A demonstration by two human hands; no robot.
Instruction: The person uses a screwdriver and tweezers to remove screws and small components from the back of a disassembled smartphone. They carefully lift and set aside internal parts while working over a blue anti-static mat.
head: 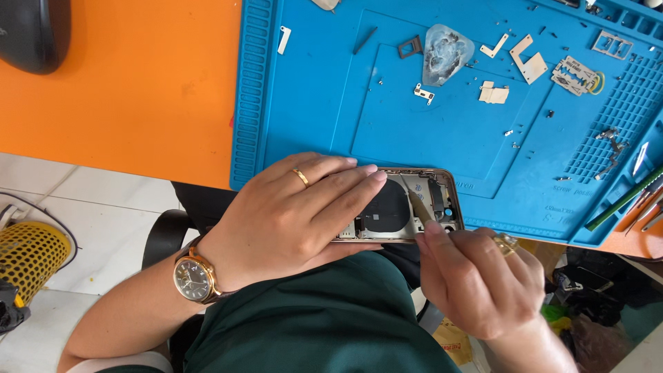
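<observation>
My left hand [290,214] lies flat over the phone [404,207], fingers pressed together and stretched along its top, a gold ring on one of them, pinning it at the near edge of the blue mat [311,90]. My right hand [476,280] pinches a thin tan pick [418,205], thumb and forefinger tight on its shaft, the tip resting inside the open case beside the round black coil [385,207]. The phone's frame is shiny metal with rounded corners; its inside shows grey plates and dark parts. The mat is soft-looking rubber with ribbed edges and a gridded patch to the right. Scattered on it lie small screws, pale metal brackets [528,59] and a worn triangular plectrum [445,50]. A watch [195,278] with a dark dial sits on my left wrist. The table [124,83] beside the mat is orange.
</observation>
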